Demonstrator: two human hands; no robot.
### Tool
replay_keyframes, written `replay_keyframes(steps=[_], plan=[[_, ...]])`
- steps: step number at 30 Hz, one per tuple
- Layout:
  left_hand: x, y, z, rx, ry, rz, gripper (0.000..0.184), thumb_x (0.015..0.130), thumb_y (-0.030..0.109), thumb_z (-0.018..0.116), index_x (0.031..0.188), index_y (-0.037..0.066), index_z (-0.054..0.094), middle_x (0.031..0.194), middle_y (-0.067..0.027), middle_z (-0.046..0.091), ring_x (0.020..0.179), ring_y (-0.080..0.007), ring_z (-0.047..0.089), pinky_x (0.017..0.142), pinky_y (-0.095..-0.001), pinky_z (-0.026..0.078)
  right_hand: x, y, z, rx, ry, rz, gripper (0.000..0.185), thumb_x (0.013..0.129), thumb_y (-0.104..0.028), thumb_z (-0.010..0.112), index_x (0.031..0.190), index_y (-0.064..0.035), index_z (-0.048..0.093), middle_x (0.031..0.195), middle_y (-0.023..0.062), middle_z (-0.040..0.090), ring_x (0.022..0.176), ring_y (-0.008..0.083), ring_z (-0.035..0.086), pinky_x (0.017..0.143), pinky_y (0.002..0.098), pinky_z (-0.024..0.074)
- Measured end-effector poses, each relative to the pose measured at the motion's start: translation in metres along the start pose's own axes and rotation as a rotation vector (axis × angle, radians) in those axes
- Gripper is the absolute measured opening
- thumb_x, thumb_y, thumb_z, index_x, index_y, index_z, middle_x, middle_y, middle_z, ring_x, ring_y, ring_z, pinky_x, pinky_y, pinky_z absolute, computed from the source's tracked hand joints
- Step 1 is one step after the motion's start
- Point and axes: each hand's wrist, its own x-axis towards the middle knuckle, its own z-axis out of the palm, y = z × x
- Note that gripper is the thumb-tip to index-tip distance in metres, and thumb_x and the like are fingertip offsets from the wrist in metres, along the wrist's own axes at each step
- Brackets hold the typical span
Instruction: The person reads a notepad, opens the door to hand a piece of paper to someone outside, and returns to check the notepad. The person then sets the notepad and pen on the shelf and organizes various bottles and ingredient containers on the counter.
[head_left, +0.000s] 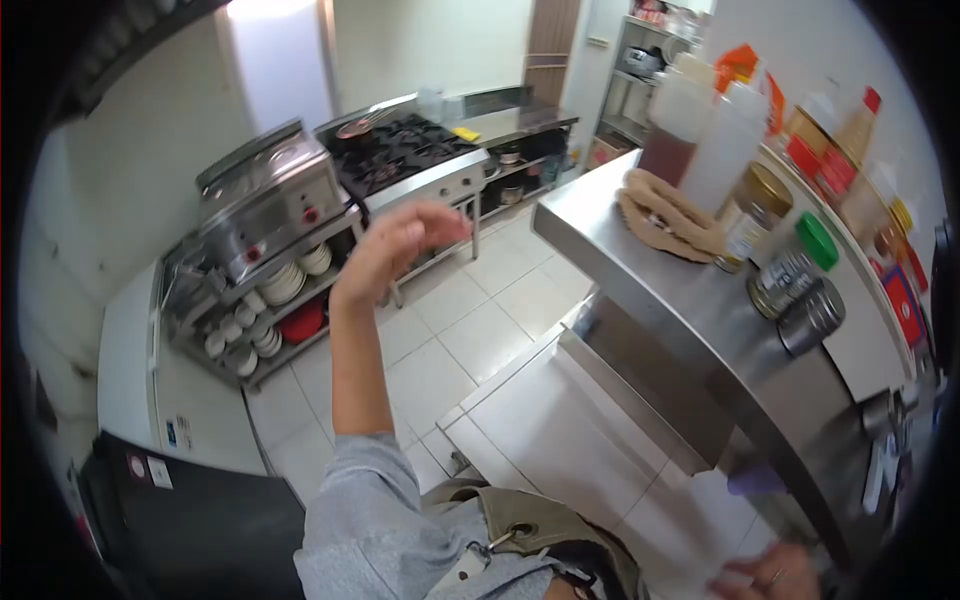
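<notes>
My left hand (405,240) is raised in mid-air in front of the stove, its fingers loosely bent and apart from the thumb, holding nothing. Low at the right edge, my right hand (770,575) is partly cut off and a little blurred; its fingers are apart and nothing shows in them. It is below the steel counter (640,290). On that counter stand a brown cloth-like bundle (668,215), a gold-lidded jar (752,212), a green-capped jar (795,265), a dark-lidded jar (811,316) and squeeze bottles (722,145).
A pulled-out drawer (635,395) juts from under the counter in front of me. Across the tiled floor stand a gas stove (410,160), a steel fryer-like appliance (270,200) and shelves with stacked plates (283,285). A black-topped unit (200,530) is at lower left.
</notes>
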Motion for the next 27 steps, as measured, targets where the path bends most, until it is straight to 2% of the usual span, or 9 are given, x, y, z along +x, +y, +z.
replay_keyframes(steps=[3,5,6,7,9,11,21,24,27], plan=[[-0.117,-0.084,-0.008,0.151,0.467,-0.394,0.042,0.092,0.035,0.051,0.116,0.001,0.057,0.11,-0.009,0.062,0.105,-0.0199,0.058,0.098,-0.0364,0.042,-0.033,0.009,0.011,0.444,-0.247,0.036,0.034,0.084,-0.014,0.061,0.116,-0.0044,0.056,0.117,0.0159,0.056,0.101,0.0337,0.056,0.084,0.0394,0.0453],[-0.235,-0.153,0.013,1.111,0.437,-1.016,0.055,0.088,0.046,0.053,0.121,0.002,0.056,0.122,-0.0173,0.059,0.113,-0.0276,0.056,0.098,-0.0396,0.041,-0.058,0.028,0.041,0.769,-0.183,0.52,0.033,0.092,-0.018,0.056,0.12,-0.0024,0.053,0.117,0.014,0.057,0.103,0.0271,0.056,0.085,0.0357,0.0451],[-0.284,-0.151,0.052,1.456,0.139,-1.34,0.061,0.084,0.049,0.057,0.124,0.003,0.055,0.122,-0.0226,0.057,0.111,-0.0311,0.057,0.098,-0.0387,0.041,-0.07,0.042,0.068,0.768,-0.204,0.487,0.033,0.092,-0.018,0.056,0.12,-0.0024,0.053,0.117,0.014,0.057,0.103,0.0271,0.056,0.085,0.0357,0.0451],[-0.318,-0.165,0.041,1.004,-0.576,-1.691,0.067,0.084,0.056,0.054,0.129,0.007,0.052,0.124,-0.0216,0.056,0.113,-0.0327,0.056,0.098,-0.0374,0.042,-0.081,0.057,0.104,0.789,-0.16,0.57,0.033,0.094,-0.02,0.053,0.121,-0.0031,0.052,0.116,0.0136,0.058,0.103,0.025,0.057,0.084,0.0347,0.0456],[-0.332,-0.13,0.081,0.444,-0.198,-1.703,0.067,0.085,0.055,0.054,0.131,0.007,0.049,0.125,-0.0209,0.055,0.114,-0.0333,0.055,0.096,-0.0387,0.044,-0.087,0.075,0.157,0.802,-0.253,0.607,0.032,0.096,-0.022,0.051,0.124,-0.0052,0.051,0.115,0.0138,0.06,0.101,0.023,0.058,0.082,0.0339,0.0466],[-0.357,-0.123,0.106,0.719,-0.012,-1.233,0.065,0.084,0.053,0.055,0.13,0.006,0.05,0.124,-0.0199,0.057,0.111,-0.0333,0.056,0.095,-0.0403,0.044,-0.071,0.085,0.188,0.826,-0.438,0.453,0.033,0.096,-0.022,0.051,0.126,-0.0084,0.05,0.113,0.0145,0.061,0.098,0.0232,0.06,0.083,0.0348,0.0471],[-0.421,0.002,0.179,0.781,0.386,-1.048,0.056,0.087,0.044,0.054,0.128,0.006,0.05,0.121,-0.0211,0.056,0.114,-0.0352,0.052,0.097,-0.0422,0.042,0.074,-0.017,0.318,0.821,-0.291,-0.055,0.038,0.088,-0.024,0.063,0.117,-0.001,0.054,0.104,0.0168,0.062,0.083,0.0217,0.062,0.074,0.0325,0.0497],[-0.492,0.048,0.198,0.943,0.639,-1.589,0.054,0.087,0.042,0.054,0.127,0.006,0.051,0.124,-0.0202,0.055,0.116,-0.0355,0.052,0.098,-0.0487,0.04,0.069,-0.085,0.32,1.117,-0.369,-0.215,0.037,0.089,-0.024,0.062,0.117,-0.0012,0.054,0.101,0.0157,0.062,0.08,0.0197,0.061,0.071,0.0322,0.0486],[-0.544,0.103,0.218,1.155,0.979,-1.689,0.054,0.086,0.043,0.056,0.125,0.006,0.052,0.123,-0.0207,0.055,0.116,-0.0377,0.052,0.096,-0.0504,0.041,0.03,-0.118,0.328,1.308,-0.587,-0.419,0.038,0.089,-0.026,0.061,0.117,-0.001,0.054,0.094,0.0139,0.063,0.075,0.0191,0.059,0.068,0.0318,0.0475]])
